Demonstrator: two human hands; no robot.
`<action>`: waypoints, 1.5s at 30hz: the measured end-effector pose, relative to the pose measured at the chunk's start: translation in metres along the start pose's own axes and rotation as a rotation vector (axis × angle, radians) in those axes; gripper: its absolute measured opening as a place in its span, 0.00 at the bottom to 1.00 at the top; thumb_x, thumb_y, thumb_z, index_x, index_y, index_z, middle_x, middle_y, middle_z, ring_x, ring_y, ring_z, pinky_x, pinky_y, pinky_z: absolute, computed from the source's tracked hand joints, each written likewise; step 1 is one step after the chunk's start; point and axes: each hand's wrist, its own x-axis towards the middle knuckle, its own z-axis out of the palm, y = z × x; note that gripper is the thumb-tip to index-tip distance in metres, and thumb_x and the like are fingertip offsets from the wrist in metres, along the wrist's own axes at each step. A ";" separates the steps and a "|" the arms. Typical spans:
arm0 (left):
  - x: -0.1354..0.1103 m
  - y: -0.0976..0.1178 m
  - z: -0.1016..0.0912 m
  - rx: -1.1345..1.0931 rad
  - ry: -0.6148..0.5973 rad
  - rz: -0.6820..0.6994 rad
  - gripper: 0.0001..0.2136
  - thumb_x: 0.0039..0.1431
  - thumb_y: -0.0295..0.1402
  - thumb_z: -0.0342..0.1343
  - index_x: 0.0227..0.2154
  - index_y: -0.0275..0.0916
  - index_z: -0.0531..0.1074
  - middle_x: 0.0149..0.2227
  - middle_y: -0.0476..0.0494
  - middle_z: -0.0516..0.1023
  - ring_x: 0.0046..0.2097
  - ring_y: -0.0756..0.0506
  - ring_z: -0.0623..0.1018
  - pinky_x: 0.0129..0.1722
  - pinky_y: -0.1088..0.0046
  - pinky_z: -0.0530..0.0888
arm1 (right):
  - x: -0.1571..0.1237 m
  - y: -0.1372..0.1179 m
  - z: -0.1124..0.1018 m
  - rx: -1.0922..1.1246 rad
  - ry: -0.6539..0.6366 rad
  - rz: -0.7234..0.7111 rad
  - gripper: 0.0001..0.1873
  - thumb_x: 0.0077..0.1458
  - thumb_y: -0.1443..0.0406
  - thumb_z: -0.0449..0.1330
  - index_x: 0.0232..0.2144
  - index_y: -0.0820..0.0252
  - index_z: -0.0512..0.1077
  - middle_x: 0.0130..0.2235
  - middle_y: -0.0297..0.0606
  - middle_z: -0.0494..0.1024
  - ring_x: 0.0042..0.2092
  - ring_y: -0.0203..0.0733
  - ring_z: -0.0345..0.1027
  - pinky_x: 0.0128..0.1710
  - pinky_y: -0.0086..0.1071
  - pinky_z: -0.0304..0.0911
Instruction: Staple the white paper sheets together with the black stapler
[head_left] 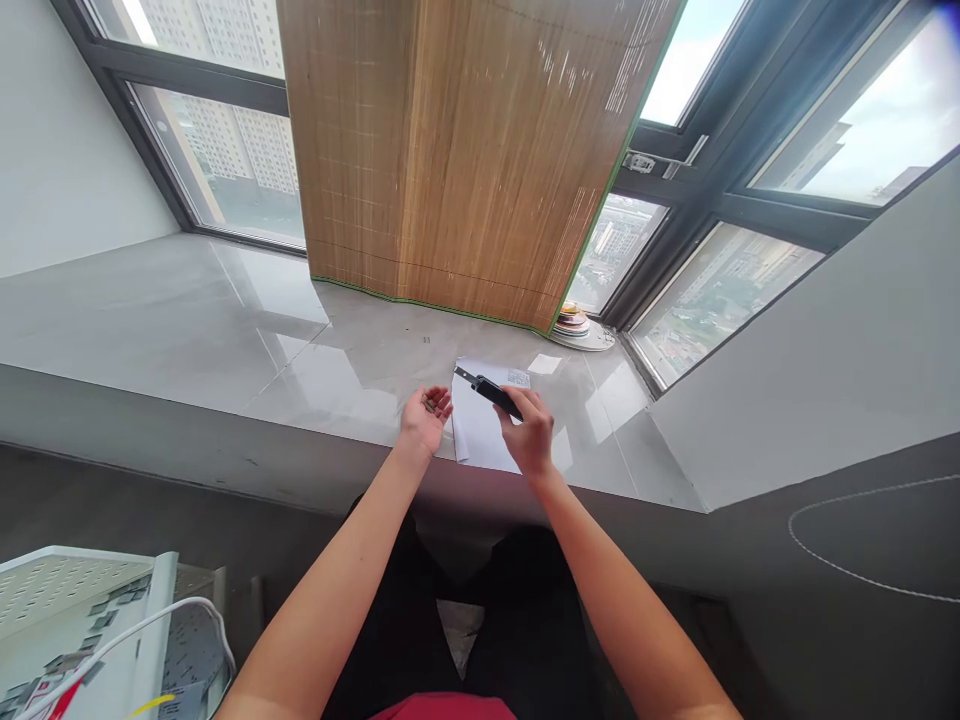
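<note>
My left hand [426, 418] is turned palm up over the sill's front part, its fingers curled around small dark pieces [430, 405] too tiny to identify. In my right hand [529, 432] is a black stapler [496, 393], gripped at its rear end. A narrow metal strip extends from its front, pointing up and left toward the space above my left hand. Beneath the stapler lie white paper sheets [480, 430], with a printed square code near the top right corner. The left edge of the paper is slightly curled, close beside my left hand.
Tiny dark marks or bits [426, 340] show on the glossy grey sill [352, 350]. A bamboo blind [465, 160] hangs behind it. Stacked plates [576, 328] stand at the right rear corner. Below left is a white perforated rack [161, 610] with a white cable.
</note>
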 end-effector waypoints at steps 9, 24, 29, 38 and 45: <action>-0.043 -0.008 -0.002 -0.039 -0.193 -0.132 0.19 0.77 0.35 0.46 0.26 0.41 0.67 0.21 0.51 0.65 0.22 0.53 0.68 0.24 0.76 0.72 | 0.009 0.030 0.022 0.129 -0.047 0.353 0.17 0.57 0.54 0.69 0.45 0.56 0.84 0.46 0.46 0.89 0.49 0.57 0.81 0.55 0.50 0.74; -0.060 -0.047 0.026 0.281 -0.508 0.016 0.29 0.73 0.61 0.51 0.53 0.39 0.78 0.62 0.29 0.81 0.67 0.34 0.78 0.73 0.53 0.69 | -0.018 -0.036 -0.021 0.597 -0.095 0.137 0.04 0.62 0.62 0.70 0.36 0.47 0.88 0.39 0.34 0.88 0.39 0.48 0.82 0.39 0.40 0.79; -0.003 -0.001 -0.021 1.165 -0.142 0.656 0.21 0.74 0.51 0.52 0.56 0.41 0.77 0.67 0.27 0.75 0.74 0.29 0.68 0.77 0.43 0.60 | 0.040 0.067 -0.038 0.232 0.025 0.219 0.08 0.59 0.58 0.69 0.33 0.53 0.86 0.42 0.41 0.89 0.40 0.50 0.82 0.43 0.42 0.76; 0.039 0.015 -0.070 2.117 0.072 0.664 0.26 0.77 0.40 0.47 0.72 0.40 0.68 0.75 0.23 0.64 0.78 0.25 0.59 0.74 0.25 0.51 | 0.132 0.234 -0.026 -0.256 -0.099 0.528 0.09 0.48 0.68 0.63 0.18 0.55 0.75 0.29 0.47 0.84 0.41 0.54 0.80 0.55 0.47 0.68; 0.036 0.014 -0.066 2.173 0.124 0.660 0.26 0.78 0.40 0.46 0.72 0.39 0.68 0.74 0.26 0.66 0.77 0.29 0.60 0.75 0.29 0.54 | 0.143 0.253 -0.017 -0.308 -0.124 0.552 0.05 0.52 0.68 0.64 0.27 0.57 0.80 0.35 0.46 0.86 0.43 0.52 0.78 0.53 0.41 0.69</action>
